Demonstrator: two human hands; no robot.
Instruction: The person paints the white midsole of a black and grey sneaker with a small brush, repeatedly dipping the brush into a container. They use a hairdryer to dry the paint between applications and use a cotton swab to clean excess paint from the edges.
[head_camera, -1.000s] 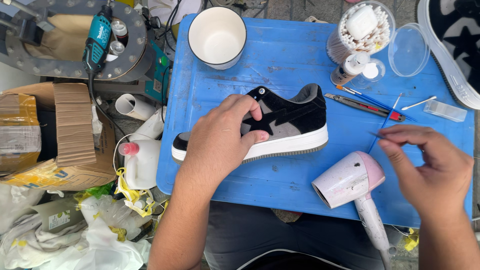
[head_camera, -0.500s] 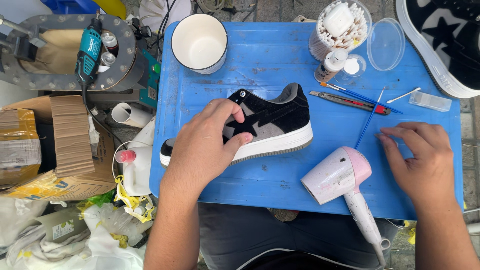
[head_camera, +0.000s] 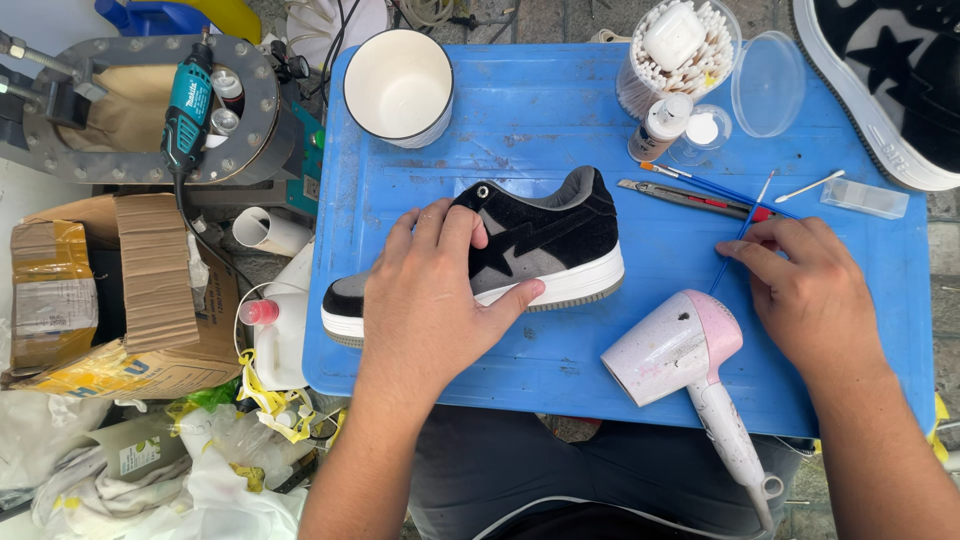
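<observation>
Left hand (head_camera: 430, 300) on black sneaker (head_camera: 540, 235)

Hands: two, a left hand (head_camera: 430, 300) and a right hand (head_camera: 810, 295)
Sneakers: two, one on the tray (head_camera: 540, 235), one far right (head_camera: 900, 80)
Hair dryers: one (head_camera: 690, 360)
Cups: one (head_camera: 398, 85)
Rotary tools: one (head_camera: 188, 105)
Cotton swab tubs: one (head_camera: 675, 50)
Small bottles: one (head_camera: 660, 125)
Cardboard boxes: one (head_camera: 110, 295)

A white cup (head_camera: 398, 85) stands on the blue table (head_camera: 520, 130); a pink hair dryer (head_camera: 690, 365) lies nearer, cotton swabs (head_camera: 680, 50) beyond.
</observation>
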